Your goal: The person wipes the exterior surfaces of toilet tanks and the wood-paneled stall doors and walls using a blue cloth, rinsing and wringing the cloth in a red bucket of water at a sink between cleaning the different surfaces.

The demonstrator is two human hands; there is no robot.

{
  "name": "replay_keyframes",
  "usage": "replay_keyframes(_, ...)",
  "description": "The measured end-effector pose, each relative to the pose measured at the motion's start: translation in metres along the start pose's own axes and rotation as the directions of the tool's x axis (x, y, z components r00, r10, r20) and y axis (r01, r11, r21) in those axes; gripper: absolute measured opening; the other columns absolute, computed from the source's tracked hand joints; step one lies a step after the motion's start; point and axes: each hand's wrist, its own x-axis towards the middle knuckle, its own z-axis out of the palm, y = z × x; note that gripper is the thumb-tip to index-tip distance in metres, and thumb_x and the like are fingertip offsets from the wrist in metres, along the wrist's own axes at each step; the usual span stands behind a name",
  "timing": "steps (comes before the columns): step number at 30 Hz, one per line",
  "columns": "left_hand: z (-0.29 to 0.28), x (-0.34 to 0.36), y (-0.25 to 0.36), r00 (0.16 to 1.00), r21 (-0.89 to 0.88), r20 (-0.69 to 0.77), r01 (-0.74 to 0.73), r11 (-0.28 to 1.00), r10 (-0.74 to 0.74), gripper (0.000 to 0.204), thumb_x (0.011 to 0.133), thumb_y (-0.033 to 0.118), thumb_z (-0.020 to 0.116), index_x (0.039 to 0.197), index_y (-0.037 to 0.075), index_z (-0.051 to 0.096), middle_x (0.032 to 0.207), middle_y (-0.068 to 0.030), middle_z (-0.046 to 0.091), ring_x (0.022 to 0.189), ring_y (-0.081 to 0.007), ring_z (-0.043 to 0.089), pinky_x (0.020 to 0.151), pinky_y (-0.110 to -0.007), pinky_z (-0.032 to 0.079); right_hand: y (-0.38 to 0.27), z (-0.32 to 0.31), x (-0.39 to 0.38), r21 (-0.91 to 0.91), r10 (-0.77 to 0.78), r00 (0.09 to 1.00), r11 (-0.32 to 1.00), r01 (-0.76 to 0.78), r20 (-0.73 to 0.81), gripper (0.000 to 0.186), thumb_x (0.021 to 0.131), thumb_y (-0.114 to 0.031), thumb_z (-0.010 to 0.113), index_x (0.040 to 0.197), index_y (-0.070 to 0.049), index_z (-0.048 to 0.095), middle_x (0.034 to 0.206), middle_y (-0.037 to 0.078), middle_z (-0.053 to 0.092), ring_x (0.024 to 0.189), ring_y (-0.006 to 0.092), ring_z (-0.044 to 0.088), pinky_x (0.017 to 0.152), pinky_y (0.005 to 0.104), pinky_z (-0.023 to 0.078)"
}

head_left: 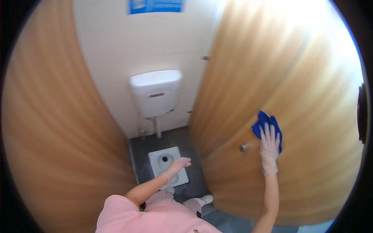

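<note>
Flat and spread out, the right hand (269,149) lies on a blue cloth (265,118) with its fingers straight and a little apart. It does not pinch the cloth; it looks as if it pushes the cloth onto the wooden panel (311,167). The palm side is hidden, so I cannot tell if the thumb has a bit of cloth too.

The cloth is right under the fingers. It pokes out past the fingertips at the top, and on both sides of them. It is bunched up, and its long way runs from the upper left down to the lower right. A small metal knob (244,148) sits just beside it, to the left and a bit lower, not touching it.

The left hand (179,164) is well apart from the cloth, off to the left and lower down. It hangs in front of the white squat toilet (155,157), and I see nothing in it. Its fingers point to the right, but I cannot tell how much they curl. Both hands wear thin, see-through gloves. The right hand is much the nearer one to the cloth.
</note>
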Motion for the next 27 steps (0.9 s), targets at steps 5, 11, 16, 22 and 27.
replay_keyframes(5,-0.053,-0.055,-0.020,0.959,0.057,-0.280,0.055,0.997,-0.037,0.036,0.093,0.029,0.045,0.114,0.005,0.062,0.097,-0.0035,0.065,0.093,-0.0142,0.059,0.091,-0.030,0.042,-0.029,0.050,0.015,0.045,-0.078,0.997,0.996,0.078,0.012,0.066,0.081,-0.005,0.045,0.145,-0.014,0.030,0.155,0.002,0.019,0.143,0.0230,0.013,0.116,0.0440,0.011)
replay_keyframes(11,-0.107,-0.094,-0.039,0.886,-0.067,-0.463,-0.039,0.997,0.004,0.040,0.095,0.035,0.048,0.117,0.004,0.058,0.104,-0.0045,0.064,0.103,-0.0144,0.057,0.097,-0.030,0.040,-0.047,0.063,0.029,-0.038,-0.069,0.997,0.997,0.070,0.039,0.060,0.087,-0.010,0.040,0.145,-0.016,0.028,0.155,0.003,0.018,0.143,0.0217,0.017,0.115,0.0408,0.016)
replay_keyframes(16,-0.095,-0.115,-0.034,0.819,-0.158,-0.568,-0.013,0.987,-0.080,0.040,0.094,0.035,0.050,0.119,0.004,0.057,0.109,-0.0058,0.063,0.106,-0.0149,0.056,0.098,-0.029,0.039,-0.075,0.063,0.015,0.071,0.088,0.951,0.991,-0.114,0.296,0.054,0.088,-0.024,0.047,0.141,-0.017,0.036,0.153,-0.001,0.023,0.140,0.0202,0.024,0.110,0.0394,0.025)
replay_keyframes(22,-0.053,-0.111,-0.031,0.750,-0.193,-0.661,-0.217,0.957,0.037,0.038,0.096,0.035,0.044,0.116,0.007,0.060,0.101,-0.0059,0.063,0.099,-0.0157,0.057,0.091,-0.031,0.043,-0.096,0.066,0.031,0.294,0.093,0.784,0.948,0.118,-0.614,0.043,0.097,-0.024,0.043,0.135,-0.003,0.044,0.131,0.014,0.052,0.111,0.0345,0.055,0.093,0.0480,0.042)
replay_keyframes(27,0.000,-0.107,-0.010,0.687,-0.146,-0.684,-0.461,0.875,0.248,0.044,0.096,0.039,0.047,0.121,0.005,0.057,0.112,-0.0067,0.061,0.108,-0.0164,0.055,0.097,-0.032,0.041,-0.127,0.084,0.067,0.770,0.244,0.899,0.621,0.144,-0.365,0.034,0.096,-0.024,0.044,0.119,-0.004,0.059,0.115,0.012,0.062,0.101,0.0306,0.060,0.087,0.0449,0.046)
